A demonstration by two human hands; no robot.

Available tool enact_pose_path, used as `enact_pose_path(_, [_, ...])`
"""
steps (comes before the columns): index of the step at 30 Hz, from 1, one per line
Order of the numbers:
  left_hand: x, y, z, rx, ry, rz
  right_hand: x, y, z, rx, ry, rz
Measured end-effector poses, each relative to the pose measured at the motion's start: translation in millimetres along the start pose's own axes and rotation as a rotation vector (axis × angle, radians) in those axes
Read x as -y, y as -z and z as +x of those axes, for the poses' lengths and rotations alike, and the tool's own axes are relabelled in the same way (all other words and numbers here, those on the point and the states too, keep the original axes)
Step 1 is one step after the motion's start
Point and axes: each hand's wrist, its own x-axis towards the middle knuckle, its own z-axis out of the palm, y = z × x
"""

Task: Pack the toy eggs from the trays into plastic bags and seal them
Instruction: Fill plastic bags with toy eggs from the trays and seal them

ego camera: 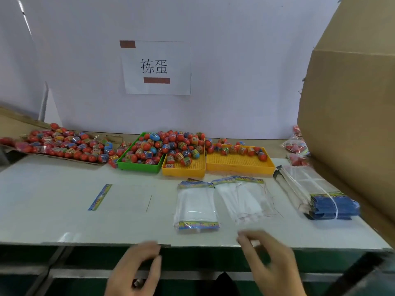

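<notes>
Three trays sit in a row at twelve o'clock on the table (53,210): a green tray (139,166) heaped with toy eggs (162,146), a small yellow tray (183,170) half covered by the spill from that heap, and a wide yellow tray (241,163) with only a thin line of eggs along its far wall. More eggs lie on a flat cardboard sheet (64,158) at ten o'clock. This looks like sorted stock kept within reach above the packing spot.

Two loose plastic bags lie flat just below the trays. The near bag (195,202) has its long axis running twelve to six, with a printed header strip at each visible end; I cannot tell which end is the mouth. The second bag (245,199) lies just beside it at one o'clock, tilted so its long axis runs eleven to five, printed header toward the trays. A banded stack of bags (320,195) waits at two o'clock by the cardboard box (352,124), and filled bags (297,146) rest behind it.

The left hand (136,268) hovers at the table's near edge, fingers loosely bent and apart, holding nothing. The right hand (271,255) is blurred; its fingertips (243,236) reach toward the tilted bag's near end, and I cannot tell whether they pinch it. Likely the next bag is about to be picked up.
</notes>
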Motion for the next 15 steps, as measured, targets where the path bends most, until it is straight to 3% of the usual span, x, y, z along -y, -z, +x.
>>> enact_pose_path(2, [-10.5,-11.8,35.9,-0.011,-0.175,0.083,8.4,-21.6,32.4,0.071,0.018,0.001])
enact_pose_path(7, [23.5,-37.4,122.9,0.389,-0.164,0.497,-22.6,-70.6,109.8,0.291,0.077,-0.299])
enact_pose_path(11, [47.0,-49.9,149.9,0.501,-0.16,0.409,-58.9,-90.9,148.2,0.459,0.051,-0.479])
enact_pose_path(15, [48.2,-48.6,156.5,0.383,-0.17,0.21,-77.8,-100.7,153.4,0.46,0.082,-0.409])
